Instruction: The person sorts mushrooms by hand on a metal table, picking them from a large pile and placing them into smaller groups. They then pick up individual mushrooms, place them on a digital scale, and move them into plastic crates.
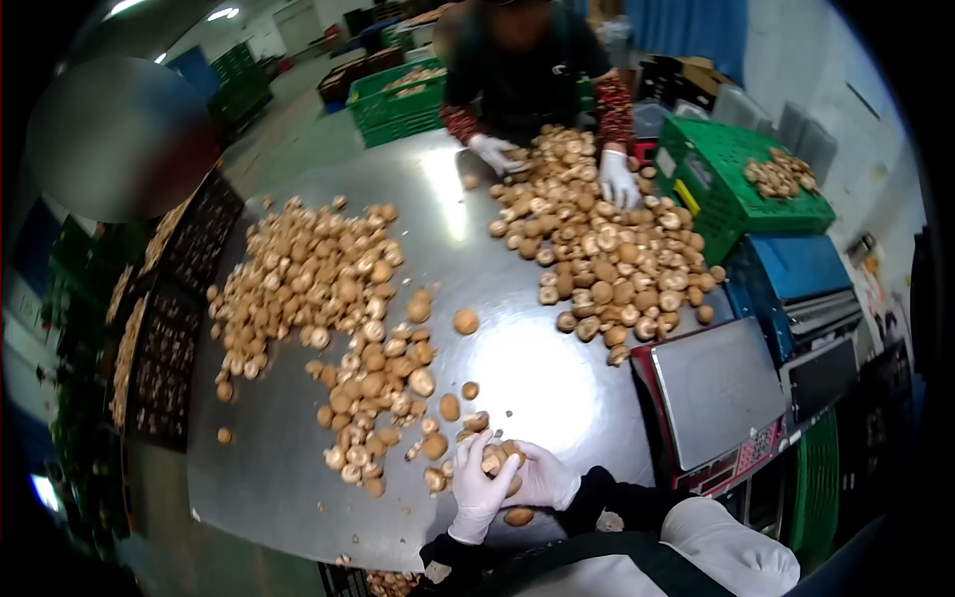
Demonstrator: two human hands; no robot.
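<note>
Both of my hands wear white gloves and meet at the near edge of a metal table [298, 497]. My left hand [479, 490] and my right hand [542, 476] are closed around a few brown mushrooms [494, 458], held between them. Loose mushrooms lie just beyond my fingers, and one mushroom [518, 516] rests below my right hand. To the left a large mushroom pile [308, 269] spreads down towards my hands. Another pile [607, 259] covers the far right part of the table.
Across the table a person [527, 80] in white gloves touches the far pile. A scale [716, 398] stands at the right, with a blue box [796, 279] and a green crate [736, 189] behind it. Dark crates [164, 348] of mushrooms stand along the left edge.
</note>
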